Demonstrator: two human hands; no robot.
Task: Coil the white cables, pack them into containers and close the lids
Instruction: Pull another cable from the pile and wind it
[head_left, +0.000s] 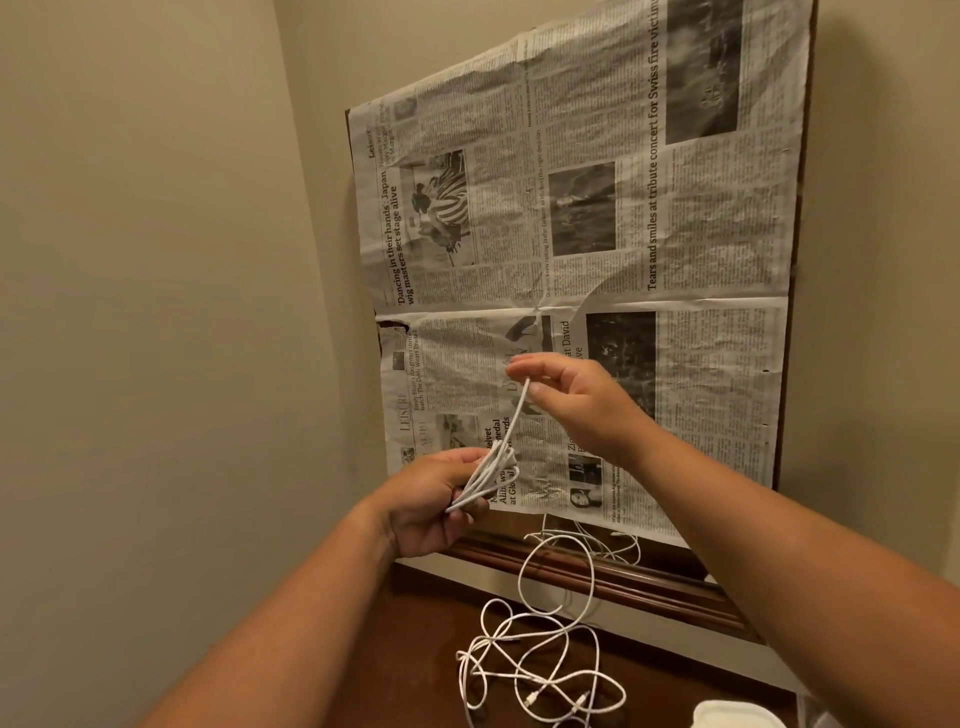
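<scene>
Above the desk's (415, 654) back edge, the left hand (431, 506) gripped a small white cable coil (493, 467) in curled fingers (454, 458) while the right hand (576, 402) pinched its loose strand (517, 415); it looked light, limp, springy, best held where loops cross

We hold the cable (491, 475) between both hands. Its coiled part sits in our left hand (431, 499), low and left of centre. One strand runs up and right from it to our right hand (576, 405), which pinches it higher up. Both hands are in front of the newspaper (571, 234), which covers a framed panel standing against the back wall. The frame's lower edge (597, 577) shows just under the paper. The loose cables (540, 665) lie tangled on the tabletop (415, 649), below our hands and in front of the frame, with one loop reaching up across that edge. The side wall (156, 260) is left of the panel. A cropped item (737, 717) sits right of the tangle at the bottom edge; we can't tell what it is.
</scene>
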